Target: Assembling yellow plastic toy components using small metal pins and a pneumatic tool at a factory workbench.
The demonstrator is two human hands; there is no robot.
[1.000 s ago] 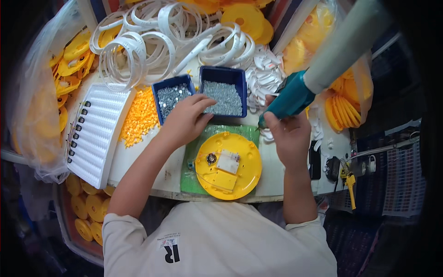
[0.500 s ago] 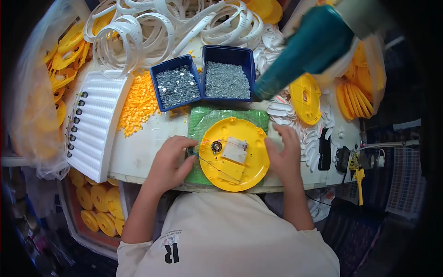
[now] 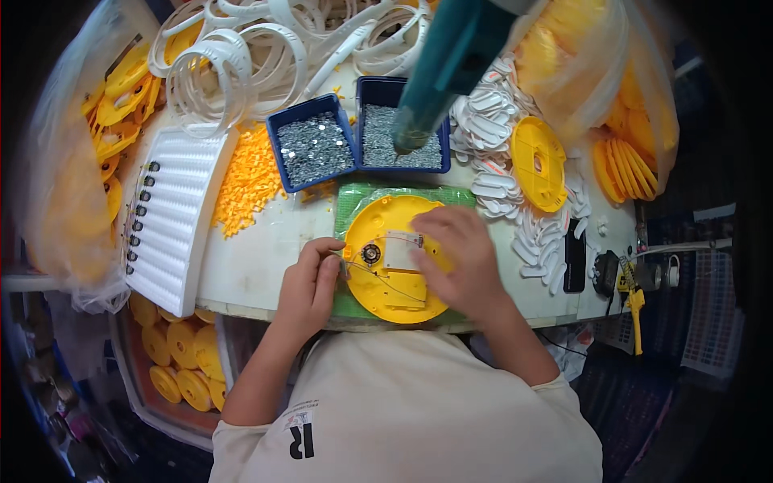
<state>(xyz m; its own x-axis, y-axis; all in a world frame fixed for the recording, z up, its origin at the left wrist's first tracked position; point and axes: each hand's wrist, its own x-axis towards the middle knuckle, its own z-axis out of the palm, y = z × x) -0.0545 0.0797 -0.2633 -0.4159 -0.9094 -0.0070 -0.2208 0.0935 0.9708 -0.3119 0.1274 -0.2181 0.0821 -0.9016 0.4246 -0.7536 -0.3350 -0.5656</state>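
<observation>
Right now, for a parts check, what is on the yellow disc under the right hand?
A small round black part, a white block and thin wires show on the yellow disc. The right hand covers some of its right side; whatever lies there is hidden.

The view I'm watching rides on the person's head, left of two side-by-side fisheyes, peering steeply down, close above the hands (image 3: 463, 262); now the surface (image 3: 250, 278) curves away beyond them, the shirt (image 3: 411, 402) fills the space behind, and everything's bowing toward a dark rim!
</observation>
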